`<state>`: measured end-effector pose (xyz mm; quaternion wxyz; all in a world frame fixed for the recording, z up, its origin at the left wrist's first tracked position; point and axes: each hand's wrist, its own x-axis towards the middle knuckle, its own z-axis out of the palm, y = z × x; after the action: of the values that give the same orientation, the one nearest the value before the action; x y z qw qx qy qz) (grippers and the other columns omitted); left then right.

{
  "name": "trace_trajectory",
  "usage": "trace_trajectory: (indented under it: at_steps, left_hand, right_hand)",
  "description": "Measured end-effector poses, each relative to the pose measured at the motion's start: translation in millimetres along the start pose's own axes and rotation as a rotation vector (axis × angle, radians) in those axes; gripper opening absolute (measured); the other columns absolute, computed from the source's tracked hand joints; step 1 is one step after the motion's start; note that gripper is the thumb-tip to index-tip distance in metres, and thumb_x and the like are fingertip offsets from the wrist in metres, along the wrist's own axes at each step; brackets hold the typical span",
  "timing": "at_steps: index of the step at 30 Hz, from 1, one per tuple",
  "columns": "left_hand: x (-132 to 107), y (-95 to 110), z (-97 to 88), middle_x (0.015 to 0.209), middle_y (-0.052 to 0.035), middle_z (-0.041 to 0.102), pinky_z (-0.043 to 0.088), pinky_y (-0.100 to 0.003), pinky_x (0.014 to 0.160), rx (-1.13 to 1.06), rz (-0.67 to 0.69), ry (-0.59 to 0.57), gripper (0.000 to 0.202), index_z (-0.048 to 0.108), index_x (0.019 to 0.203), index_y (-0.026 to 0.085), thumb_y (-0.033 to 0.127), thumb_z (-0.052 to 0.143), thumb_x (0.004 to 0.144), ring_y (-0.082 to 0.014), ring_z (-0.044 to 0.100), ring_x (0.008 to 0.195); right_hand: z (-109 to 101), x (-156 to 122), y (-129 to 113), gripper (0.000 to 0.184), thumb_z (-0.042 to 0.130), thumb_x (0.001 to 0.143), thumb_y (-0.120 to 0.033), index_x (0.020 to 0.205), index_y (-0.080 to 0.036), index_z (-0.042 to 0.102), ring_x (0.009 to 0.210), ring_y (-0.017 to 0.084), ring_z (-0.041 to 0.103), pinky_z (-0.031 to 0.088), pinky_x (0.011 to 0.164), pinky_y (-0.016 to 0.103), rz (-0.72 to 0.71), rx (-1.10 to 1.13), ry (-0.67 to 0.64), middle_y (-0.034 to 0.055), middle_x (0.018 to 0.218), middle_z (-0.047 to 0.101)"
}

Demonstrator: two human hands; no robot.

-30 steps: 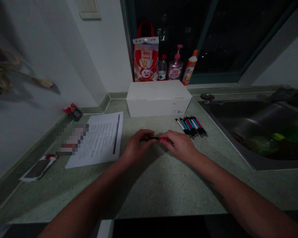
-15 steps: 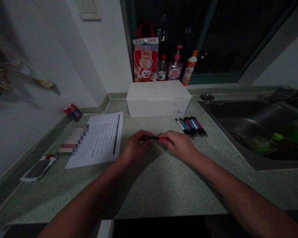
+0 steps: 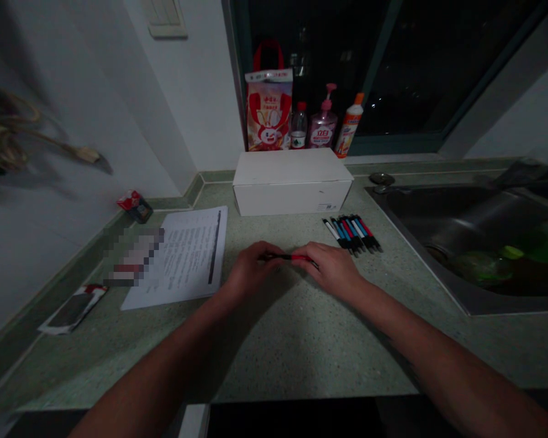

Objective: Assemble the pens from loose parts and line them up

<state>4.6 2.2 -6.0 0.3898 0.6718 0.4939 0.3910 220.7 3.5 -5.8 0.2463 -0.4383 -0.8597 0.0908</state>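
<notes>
Above the middle of the counter, a red and black pen (image 3: 287, 257) lies roughly level between my two hands. My left hand (image 3: 251, 266) pinches its black end, and my right hand (image 3: 332, 267) closes on its red part. Fingers cover both ends, so whether the pen is in one piece or two I cannot make out. Just beyond my right hand, several pens (image 3: 352, 234) in white, blue and red with black grips lie side by side on the counter.
A white box (image 3: 292, 182) stands at the back, before a red bag (image 3: 269, 115) and several bottles (image 3: 322, 125). Printed sheets (image 3: 187, 255) lie at left, near a small packet (image 3: 73, 309). The metal sink (image 3: 420, 255) opens at right.
My hands have drawn very slightly closer together around the pen. The other objects stay where they were, apart from a tiny shift of the whole view.
</notes>
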Motion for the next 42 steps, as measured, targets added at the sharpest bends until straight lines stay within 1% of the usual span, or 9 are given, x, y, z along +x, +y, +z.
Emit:
trace_trajectory:
  at_steps: [6, 11, 15, 24, 27, 32, 34, 39, 42]
  left_hand:
    - [-0.4, 0.9, -1.9, 0.083, -0.0069, 0.076, 0.057, -0.036, 0.073, 0.025, -0.01, -0.02, 0.017, 0.071, 0.087, 0.02, 0.034, 0.062, 0.088, -0.0215, 0.07, 0.077]
    - [-1.6, 4.5, -1.9, 0.091, -0.0057, 0.077, 0.056, -0.035, 0.079, 0.05, 0.017, 0.018, 0.014, 0.072, 0.092, 0.021, 0.029, 0.069, 0.081, -0.0223, 0.071, 0.084]
    - [-0.5, 4.5, -1.9, 0.083, -0.0057, 0.076, 0.055, -0.035, 0.073, 0.101, 0.016, -0.062, 0.016, 0.073, 0.087, 0.022, 0.031, 0.06, 0.089, -0.0222, 0.07, 0.078]
    - [-2.9, 2.3, -8.9, 0.088, -0.006, 0.075, 0.053, -0.04, 0.084, 0.277, 0.252, -0.029, 0.014, 0.077, 0.093, 0.025, 0.029, 0.065, 0.088, -0.0244, 0.068, 0.086]
    - [-3.2, -0.4, -6.4, 0.092, -0.0063, 0.075, 0.052, -0.042, 0.088, 0.28, 0.256, -0.038, 0.016, 0.076, 0.096, 0.025, 0.03, 0.063, 0.09, -0.0252, 0.067, 0.091]
    - [2.1, -12.6, 0.5, 0.112, -0.0107, 0.071, 0.053, -0.044, 0.088, 0.184, 0.13, 0.167, 0.041, 0.065, 0.122, 0.026, 0.026, 0.071, 0.082, -0.0263, 0.066, 0.096]
    - [4.0, -17.2, 1.0, 0.11, -0.011, 0.071, 0.054, -0.043, 0.084, 0.224, 0.067, 0.21, 0.047, 0.061, 0.127, 0.023, 0.026, 0.072, 0.081, -0.026, 0.066, 0.091]
    - [-1.7, -20.0, 5.0, 0.097, -0.0095, 0.071, 0.052, -0.041, 0.081, 0.449, 0.059, 0.012, 0.036, 0.067, 0.118, 0.018, 0.022, 0.07, 0.082, -0.0289, 0.067, 0.089]
    - [-7.5, -15.1, 9.9, 0.101, -0.0119, 0.072, 0.051, -0.045, 0.087, 0.559, 0.103, -0.062, 0.04, 0.065, 0.124, 0.018, 0.018, 0.066, 0.084, -0.0324, 0.066, 0.099]
  right_hand:
    - [0.6, -1.0, 0.7, 0.024, 0.053, 0.101, -0.04, 0.104, -0.023, 0.07, 0.085, 0.021, 0.07, 0.048, 0.071, 0.031, -0.015, -0.016, 0.023, 0.0044, 0.093, 0.075]
    - [-1.5, -0.6, -0.9, 0.024, 0.052, 0.102, -0.04, 0.105, -0.023, 0.07, 0.086, 0.02, 0.07, 0.048, 0.072, 0.031, -0.022, -0.001, 0.018, 0.0044, 0.095, 0.075]
    - [-2.3, -0.5, -1.7, 0.024, 0.053, 0.101, -0.039, 0.104, -0.024, 0.071, 0.086, 0.022, 0.07, 0.048, 0.071, 0.032, -0.025, -0.033, 0.015, 0.0056, 0.095, 0.075]
    - [-3.8, -0.1, -3.9, 0.02, 0.052, 0.101, -0.032, 0.103, -0.024, 0.07, 0.084, 0.02, 0.071, 0.049, 0.072, 0.031, 0.025, 0.101, -0.077, 0.0033, 0.093, 0.076]
    - [-1.0, 0.6, -4.9, 0.017, 0.054, 0.099, -0.031, 0.1, -0.025, 0.07, 0.081, 0.019, 0.071, 0.048, 0.07, 0.03, 0.076, 0.163, -0.065, 0.0024, 0.089, 0.076]
    - [5.9, 1.6, 1.0, 0.023, 0.048, 0.1, -0.035, 0.103, -0.024, 0.067, 0.077, 0.022, 0.069, 0.046, 0.067, 0.032, 0.178, 0.137, 0.038, 0.0051, 0.087, 0.074]
    - [7.4, 2.8, 7.5, 0.025, 0.045, 0.101, -0.037, 0.105, -0.023, 0.065, 0.077, 0.022, 0.068, 0.046, 0.068, 0.032, 0.234, 0.191, 0.134, 0.0048, 0.085, 0.073]
    - [13.4, 6.1, 22.2, 0.022, 0.044, 0.1, -0.037, 0.107, -0.022, 0.058, 0.07, 0.019, 0.068, 0.05, 0.068, 0.032, 0.324, 0.479, 0.269, 0.003, 0.081, 0.073]
    - [17.8, 6.1, 22.2, 0.021, 0.048, 0.098, -0.038, 0.111, -0.023, 0.054, 0.085, 0.021, 0.073, 0.054, 0.078, 0.036, 0.335, 0.563, 0.279, 0.0074, 0.095, 0.077]
